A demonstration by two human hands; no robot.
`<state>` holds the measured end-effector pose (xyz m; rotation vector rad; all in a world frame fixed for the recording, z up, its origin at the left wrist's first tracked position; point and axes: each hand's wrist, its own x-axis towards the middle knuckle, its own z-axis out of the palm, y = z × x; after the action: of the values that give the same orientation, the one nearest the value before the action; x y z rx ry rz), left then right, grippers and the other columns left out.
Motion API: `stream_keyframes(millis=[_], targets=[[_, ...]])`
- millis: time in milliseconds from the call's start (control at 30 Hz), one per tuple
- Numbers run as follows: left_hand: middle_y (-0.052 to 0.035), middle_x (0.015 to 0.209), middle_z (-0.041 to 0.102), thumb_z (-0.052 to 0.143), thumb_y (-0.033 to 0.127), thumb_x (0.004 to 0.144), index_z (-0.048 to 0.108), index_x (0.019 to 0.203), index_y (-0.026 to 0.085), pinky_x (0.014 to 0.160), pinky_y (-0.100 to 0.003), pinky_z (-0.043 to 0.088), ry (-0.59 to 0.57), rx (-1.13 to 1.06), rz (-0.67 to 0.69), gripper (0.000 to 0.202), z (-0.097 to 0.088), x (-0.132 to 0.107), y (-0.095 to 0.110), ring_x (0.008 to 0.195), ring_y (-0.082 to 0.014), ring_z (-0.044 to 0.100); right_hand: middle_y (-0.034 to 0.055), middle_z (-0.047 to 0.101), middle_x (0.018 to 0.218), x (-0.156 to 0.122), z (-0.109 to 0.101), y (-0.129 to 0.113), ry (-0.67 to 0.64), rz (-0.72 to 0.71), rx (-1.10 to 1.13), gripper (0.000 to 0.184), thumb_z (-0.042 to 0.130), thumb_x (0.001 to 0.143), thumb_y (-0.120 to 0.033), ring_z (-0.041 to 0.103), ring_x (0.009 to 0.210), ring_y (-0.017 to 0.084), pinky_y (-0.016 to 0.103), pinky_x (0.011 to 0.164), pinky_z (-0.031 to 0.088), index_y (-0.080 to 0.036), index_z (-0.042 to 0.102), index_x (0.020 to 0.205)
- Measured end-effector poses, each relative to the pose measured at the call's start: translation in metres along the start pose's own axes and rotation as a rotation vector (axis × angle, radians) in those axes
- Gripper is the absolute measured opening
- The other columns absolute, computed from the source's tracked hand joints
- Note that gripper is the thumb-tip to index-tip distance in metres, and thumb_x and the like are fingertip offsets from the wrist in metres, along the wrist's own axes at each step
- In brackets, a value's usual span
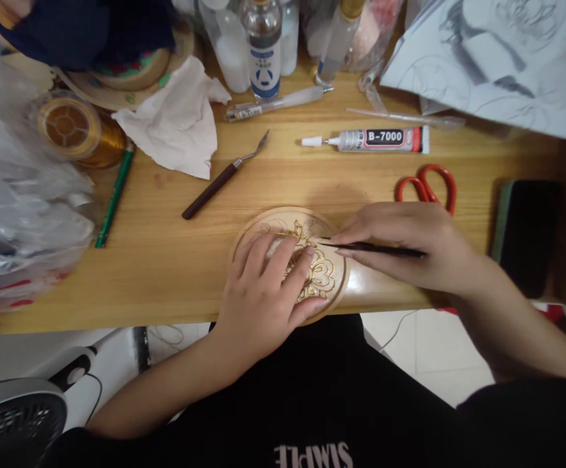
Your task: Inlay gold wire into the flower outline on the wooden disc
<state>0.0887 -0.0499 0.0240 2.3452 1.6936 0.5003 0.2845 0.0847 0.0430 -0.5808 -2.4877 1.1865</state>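
A round, light wooden disc [283,213] with a darker rim lies at the table's front edge. Gold wire outlines [326,276] form a flower on it over drawn lines. My left hand [262,296] rests across the disc with its fingers spread, fingertips pressing near the flower. From under those fingers a thin gold wire [263,232] runs out to the left. In my right hand [410,237] is a pair of dark tweezers [378,247], pinched between thumb and fingers. Their tips meet the disc beside my left fingertips; what they grip is too small to tell.
Behind the disc lie a small palette knife [219,182], a B-7000 glue tube [383,139] and red-handled scissors [427,185]. A gold wire spool [80,130] and green pencil [116,194] are left; a dark phone-like slab [527,234] is right. Bottles [263,52] line the back.
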Motion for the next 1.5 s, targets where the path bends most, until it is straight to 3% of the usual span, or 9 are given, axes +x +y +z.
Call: stream_keyframes(millis=[167, 333, 533, 700, 1000, 1200, 1500], targets=[[-0.0188, 0.128, 0.059, 0.055, 0.043, 0.094, 0.063, 0.124, 0.011, 0.099, -0.06, 0.045, 0.042, 0.048, 0.017, 0.044, 0.008, -0.006, 0.001, 0.12, -0.0391, 0.05, 0.0008, 0.074, 0.086, -0.013, 0.024, -0.005, 0.325, 0.232, 0.082, 0.007, 0.069, 0.086, -0.022, 0.071, 0.079, 0.013, 0.025, 0.068, 0.057, -0.02, 0.07, 0.093], [-0.0179, 0.13, 0.058, 0.058, 0.041, 0.093, 0.062, 0.126, 0.015, 0.101, -0.057, 0.045, 0.057, 0.075, 0.053, 0.042, 0.01, -0.01, -0.008, 0.125, -0.0381, 0.049, 0.0016, 0.075, 0.09, -0.023, 0.044, -0.009, 0.457, 0.252, 0.138, 0.013, 0.069, 0.084, -0.017, 0.071, 0.083, 0.014, 0.027, 0.073, 0.06, -0.021, 0.071, 0.096], [-0.014, 0.126, 0.061, 0.06, 0.041, 0.092, 0.061, 0.125, 0.018, 0.099, -0.044, 0.048, 0.056, 0.203, 0.336, 0.04, -0.012, -0.003, -0.045, 0.119, -0.0297, 0.057, 0.0027, 0.075, 0.093, -0.042, 0.07, -0.024, 0.591, 0.326, 0.117, 0.015, 0.07, 0.084, -0.017, 0.071, 0.084, 0.015, 0.03, 0.074, 0.06, -0.022, 0.071, 0.099], [-0.0147, 0.116, 0.067, 0.06, 0.035, 0.093, 0.064, 0.115, 0.009, 0.093, -0.045, 0.051, 0.062, 0.164, 0.312, 0.034, -0.025, -0.004, -0.045, 0.11, -0.0313, 0.062, 0.003, 0.074, 0.091, -0.053, 0.094, -0.042, 0.7, 0.409, 0.208, 0.013, 0.07, 0.084, -0.018, 0.072, 0.083, 0.016, 0.03, 0.072, 0.061, -0.022, 0.07, 0.096], [-0.0178, 0.123, 0.066, 0.055, 0.032, 0.094, 0.061, 0.12, 0.008, 0.102, -0.052, 0.048, 0.129, 0.035, 0.108, 0.036, 0.008, -0.032, 0.001, 0.122, -0.0325, 0.058, 0.001, 0.075, 0.088, -0.057, 0.106, -0.054, 0.697, 0.43, 0.356, 0.01, 0.071, 0.082, -0.019, 0.074, 0.08, 0.015, 0.029, 0.072, 0.064, -0.022, 0.071, 0.092], [-0.0183, 0.125, 0.064, 0.056, 0.034, 0.094, 0.061, 0.122, 0.009, 0.101, -0.052, 0.047, 0.154, 0.057, 0.093, 0.038, 0.017, -0.036, 0.003, 0.123, -0.0341, 0.056, 0.0004, 0.074, 0.088, -0.055, 0.1, -0.051, 0.691, 0.422, 0.295, 0.011, 0.07, 0.083, -0.017, 0.072, 0.081, 0.013, 0.027, 0.074, 0.063, -0.022, 0.07, 0.093], [-0.0179, 0.127, 0.062, 0.052, 0.042, 0.095, 0.061, 0.125, 0.014, 0.102, -0.052, 0.044, 0.17, 0.06, 0.062, 0.042, 0.023, -0.037, 0.004, 0.125, -0.0331, 0.052, 0.0016, 0.073, 0.082, -0.047, 0.094, -0.049, 0.63, 0.362, 0.082, 0.007, 0.067, 0.085, -0.019, 0.069, 0.071, 0.014, 0.028, 0.061, 0.059, -0.021, 0.07, 0.091]])
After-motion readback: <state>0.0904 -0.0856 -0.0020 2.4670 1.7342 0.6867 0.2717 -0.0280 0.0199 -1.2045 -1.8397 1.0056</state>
